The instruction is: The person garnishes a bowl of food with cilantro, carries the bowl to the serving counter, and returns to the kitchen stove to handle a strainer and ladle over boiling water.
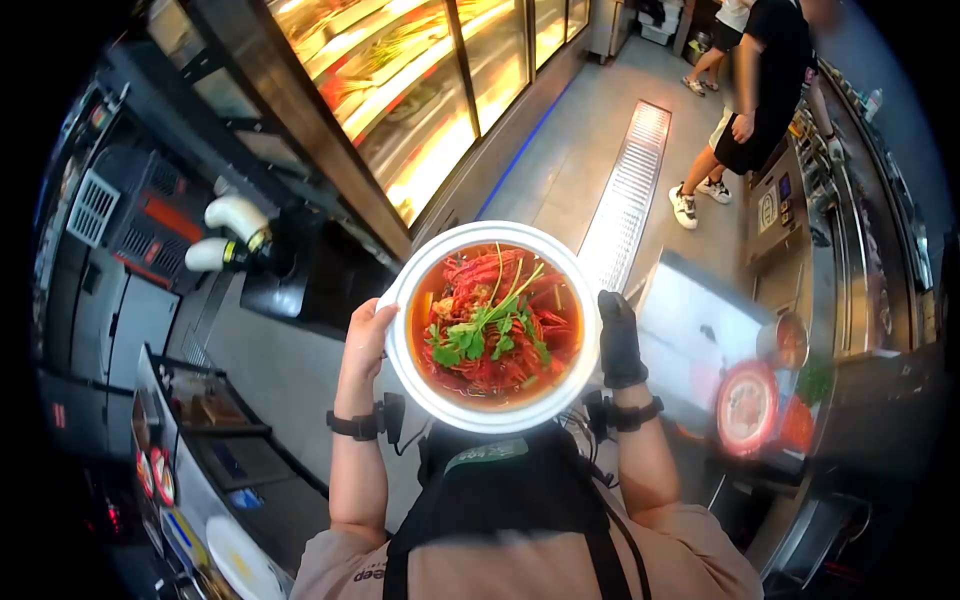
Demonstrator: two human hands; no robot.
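A large white bowl (405, 385) is held up in front of my chest, level and full of reddish broth. Red crayfish (465, 275) lie in the broth, topped with green cilantro (480, 335). My bare left hand (368, 335) grips the bowl's left side, thumb on the rim and the other fingers mostly hidden beneath. On the opposite side, my right hand (620, 342) in a black glove holds the bowl's right edge; its fingertips are partly hidden. Both wrists carry black straps with small devices.
Lit glass-door display cases (400, 90) line the left. A metal floor grate (628, 190) runs ahead. Two people stand ahead on the right, one in a black shirt (775, 70), beside a counter. A white worktop (695, 325) with a red-rimmed container (746, 405) is near my right.
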